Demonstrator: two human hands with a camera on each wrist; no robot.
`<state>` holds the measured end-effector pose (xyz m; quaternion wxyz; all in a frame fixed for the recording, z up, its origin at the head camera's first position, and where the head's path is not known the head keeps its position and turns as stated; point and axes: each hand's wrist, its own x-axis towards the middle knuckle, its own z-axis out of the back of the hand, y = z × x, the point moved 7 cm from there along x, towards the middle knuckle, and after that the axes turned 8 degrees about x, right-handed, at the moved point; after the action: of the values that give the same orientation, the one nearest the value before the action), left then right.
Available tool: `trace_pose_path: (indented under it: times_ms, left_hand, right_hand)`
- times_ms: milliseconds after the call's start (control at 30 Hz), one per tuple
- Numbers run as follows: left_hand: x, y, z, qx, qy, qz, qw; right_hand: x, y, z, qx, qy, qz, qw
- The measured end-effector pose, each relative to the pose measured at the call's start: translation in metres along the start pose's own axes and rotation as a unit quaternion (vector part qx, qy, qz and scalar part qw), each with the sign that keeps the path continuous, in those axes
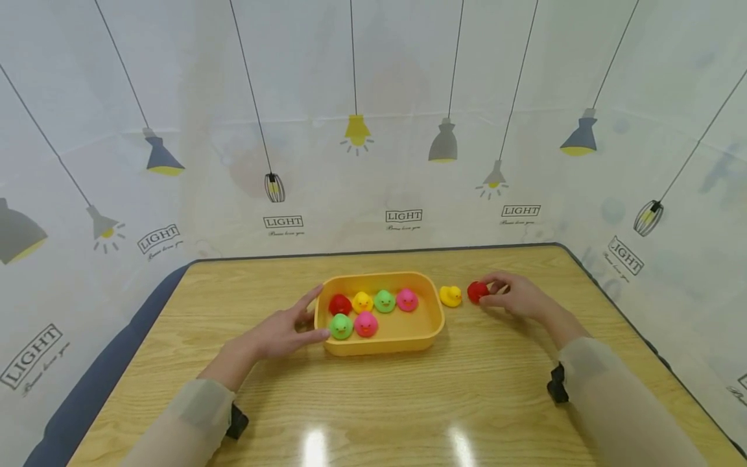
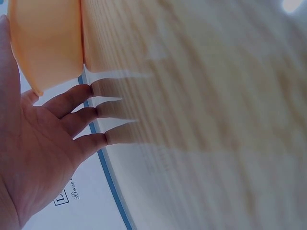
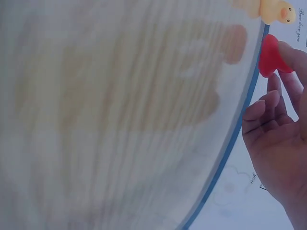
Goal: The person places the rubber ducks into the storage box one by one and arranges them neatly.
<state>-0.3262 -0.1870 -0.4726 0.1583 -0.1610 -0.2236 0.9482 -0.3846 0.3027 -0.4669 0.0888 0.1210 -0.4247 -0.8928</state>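
A yellow-orange plastic basin [image 1: 382, 346] sits on the table. Inside are several small rubber ducks, among them a red duck [image 1: 340, 305], a green duck [image 1: 341, 327] and a pink duck [image 1: 366, 324]. My left hand [image 1: 286, 332] lies spread at the basin's left end, thumb by the near rim; the left wrist view has the basin wall [image 2: 48, 38] beside the loosely extended fingers. To the right of the basin, my right hand [image 1: 516, 297] pinches another red duck [image 1: 477, 292] between thumb and fingers; it seems slightly off the table [image 3: 271, 55]. Beside it stands a yellow duck [image 1: 450, 296].
The wooden table [image 1: 373, 402] has a dark edge at the back and right. A white curtain [image 1: 315, 84] printed with lamps hangs behind and along both sides. Dark wrist devices [image 1: 557, 384] sit under the sleeves.
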Motion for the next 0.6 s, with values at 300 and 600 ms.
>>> trace_pose_path:
  times_ms: [300,600]
  left_hand:
    - [0.0,-0.001,0.0,0.0,0.004,0.004,1.0]
    - [-0.002,-0.004,0.0,-0.001,0.002,-0.01,0.9999]
  right_hand:
    - [-0.016,0.015,0.007,-0.007,-0.028,0.039,0.9988]
    - [-0.024,0.053,-0.007,-0.017,-0.022,0.103,0.9943]
